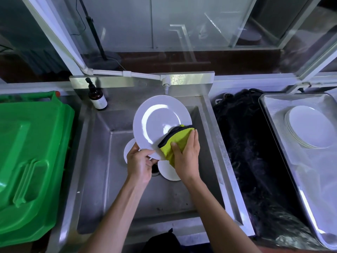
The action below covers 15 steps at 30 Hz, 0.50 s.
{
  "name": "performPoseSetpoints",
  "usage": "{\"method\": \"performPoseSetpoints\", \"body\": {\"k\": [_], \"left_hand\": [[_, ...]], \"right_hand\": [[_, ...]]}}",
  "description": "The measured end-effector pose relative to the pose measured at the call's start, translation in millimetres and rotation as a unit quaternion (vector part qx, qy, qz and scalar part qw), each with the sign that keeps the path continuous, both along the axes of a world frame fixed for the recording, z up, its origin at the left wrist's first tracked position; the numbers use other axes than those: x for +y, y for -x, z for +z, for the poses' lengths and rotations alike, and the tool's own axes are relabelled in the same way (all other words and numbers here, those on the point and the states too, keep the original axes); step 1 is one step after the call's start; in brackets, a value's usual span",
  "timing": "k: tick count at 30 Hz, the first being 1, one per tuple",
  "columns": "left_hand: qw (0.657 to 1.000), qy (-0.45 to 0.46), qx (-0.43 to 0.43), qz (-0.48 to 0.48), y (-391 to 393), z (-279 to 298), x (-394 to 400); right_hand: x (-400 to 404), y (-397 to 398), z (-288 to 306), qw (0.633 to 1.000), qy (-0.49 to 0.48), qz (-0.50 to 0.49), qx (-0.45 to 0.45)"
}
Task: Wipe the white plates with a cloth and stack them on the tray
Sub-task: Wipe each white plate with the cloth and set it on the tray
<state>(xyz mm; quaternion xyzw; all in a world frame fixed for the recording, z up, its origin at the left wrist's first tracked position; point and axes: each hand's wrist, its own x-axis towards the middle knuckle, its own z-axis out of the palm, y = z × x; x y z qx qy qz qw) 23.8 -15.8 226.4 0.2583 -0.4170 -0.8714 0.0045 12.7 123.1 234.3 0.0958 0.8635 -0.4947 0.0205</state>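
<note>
Head view.

Item: white plate (160,121), held tilted over the steel sink (102,161), above the basin's middle. The left hand (139,164) pinches its near rim, fingers curled over the edge. The right hand (187,157) presses a folded yellow-green cloth (176,141) onto the plate's near-right rim, thumb on top and fingers wrapped round the cloth.

Item: two more white plates (168,172) on the basin floor beneath the hands, largely hidden; there may be others.

Item: wiped stack (308,126) on the metal tray (273,114), toward its far-left corner, right of the sink.

Risk: the left hand grips only at the rim, so hard wiping pressure could lever the plate loose; it would probably strike the plates below. A damp rim makes slipping likelier.
</note>
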Motion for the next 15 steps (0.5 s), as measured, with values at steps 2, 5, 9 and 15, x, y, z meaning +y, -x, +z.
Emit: {"method": "performPoseSetpoints", "body": {"k": [2,5,9,15], "left_hand": [[1.0,0.001,0.0,-0.013,2.2,-0.3,-3.7],[0.999,0.012,0.002,-0.039,6.1,-0.7,-12.4],[0.996,0.015,0.025,-0.079,14.3,0.9,-28.6],[0.984,0.069,0.045,-0.158,29.7,12.7,-52.6]], "right_hand": [[5.2,4.4,3.3,0.999,0.036,-0.023,-0.004],[14.8,12.3,6.3,0.997,0.064,-0.044,-0.002],[20.0,20.7,12.7,0.993,0.092,-0.061,0.032],[33.1,38.0,24.2,0.993,0.1,-0.058,0.039]]}}
